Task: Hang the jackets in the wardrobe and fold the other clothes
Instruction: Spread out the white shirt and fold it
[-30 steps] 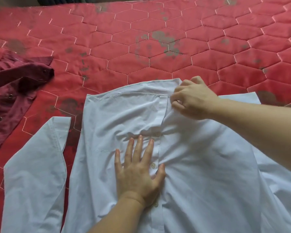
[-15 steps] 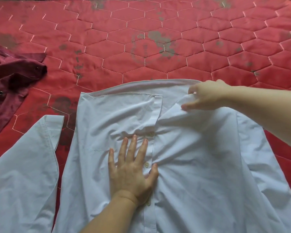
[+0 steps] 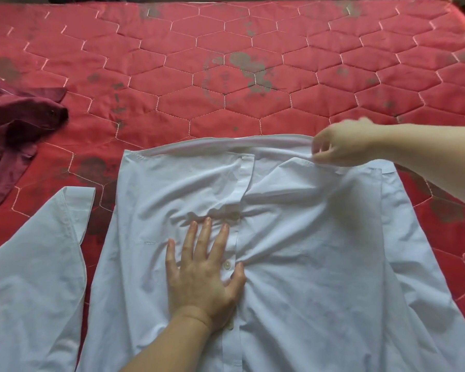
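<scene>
Both my hands are on the white shirt, which lies spread front-up on the red quilted mattress. My left hand lies flat with fingers straight and spread, pressing the cloth just beside the row of buttons, where the fabric bunches into creases. My right hand, somewhat blurred, pinches the far edge of the shirt near its right corner. One sleeve stretches out on the left. A maroon garment lies crumpled at the mattress's left edge, apart from the shirt.
</scene>
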`<action>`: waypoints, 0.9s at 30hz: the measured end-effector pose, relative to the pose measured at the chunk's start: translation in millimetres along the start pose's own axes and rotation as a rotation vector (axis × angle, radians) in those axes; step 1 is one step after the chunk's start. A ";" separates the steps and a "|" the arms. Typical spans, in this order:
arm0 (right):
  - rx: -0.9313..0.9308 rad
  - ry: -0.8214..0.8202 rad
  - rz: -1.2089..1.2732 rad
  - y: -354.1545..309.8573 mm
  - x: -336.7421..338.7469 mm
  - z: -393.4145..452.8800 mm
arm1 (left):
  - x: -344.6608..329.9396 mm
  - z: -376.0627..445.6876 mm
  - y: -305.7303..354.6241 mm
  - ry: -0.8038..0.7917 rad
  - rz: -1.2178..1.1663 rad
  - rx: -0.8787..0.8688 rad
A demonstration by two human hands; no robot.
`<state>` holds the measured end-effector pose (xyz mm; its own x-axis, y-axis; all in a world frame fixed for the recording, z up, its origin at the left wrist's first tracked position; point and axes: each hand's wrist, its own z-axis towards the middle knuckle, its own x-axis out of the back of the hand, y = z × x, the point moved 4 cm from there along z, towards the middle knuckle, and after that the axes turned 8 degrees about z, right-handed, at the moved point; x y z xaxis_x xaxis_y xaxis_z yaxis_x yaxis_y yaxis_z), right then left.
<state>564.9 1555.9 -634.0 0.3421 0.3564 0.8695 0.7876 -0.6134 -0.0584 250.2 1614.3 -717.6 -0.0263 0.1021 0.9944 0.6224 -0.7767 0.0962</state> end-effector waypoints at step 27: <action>0.174 0.473 0.286 -143.2 -51.0 44.6 | 2.1 2.4 -2.4 -0.034 0.016 -0.017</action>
<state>457.6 1657.0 -691.8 0.3190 -0.1844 0.9296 0.7838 -0.5002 -0.3682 250.5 1617.8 -715.8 0.0102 0.1107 0.9938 0.6091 -0.7889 0.0816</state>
